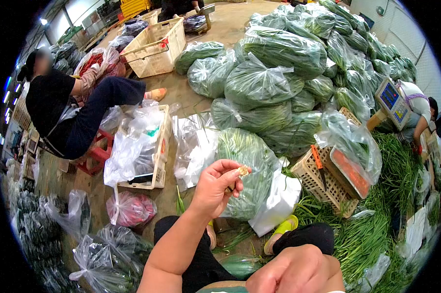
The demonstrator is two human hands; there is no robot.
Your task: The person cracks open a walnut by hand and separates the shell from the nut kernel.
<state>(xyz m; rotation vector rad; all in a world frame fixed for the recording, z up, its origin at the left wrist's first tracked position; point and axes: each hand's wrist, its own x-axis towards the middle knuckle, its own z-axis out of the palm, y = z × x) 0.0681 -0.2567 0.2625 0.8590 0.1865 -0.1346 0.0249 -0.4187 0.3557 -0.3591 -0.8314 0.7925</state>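
My left hand (218, 188) is raised in front of me, its thumb and fingers pinched on a small yellowish-brown piece (243, 171) that is too small to name. Behind it lies a large clear bag of green stalks (247, 151), with white sheets (279, 200) at its right side. Close to my body, at the bottom of the view, my right hand (298, 271) is closed with its fingers curled; what it holds, if anything, is hidden. Loose green stalks (347, 244) lie on the floor to the right.
Bagged greens (284, 53) are piled ahead. An orange-handled knife (319, 163) rests on a crate (318, 180) beside a scale (393, 102). A person (50, 102) sits at the left by a crate of plastic bags (163, 146); another person (418, 110) bends at the right.
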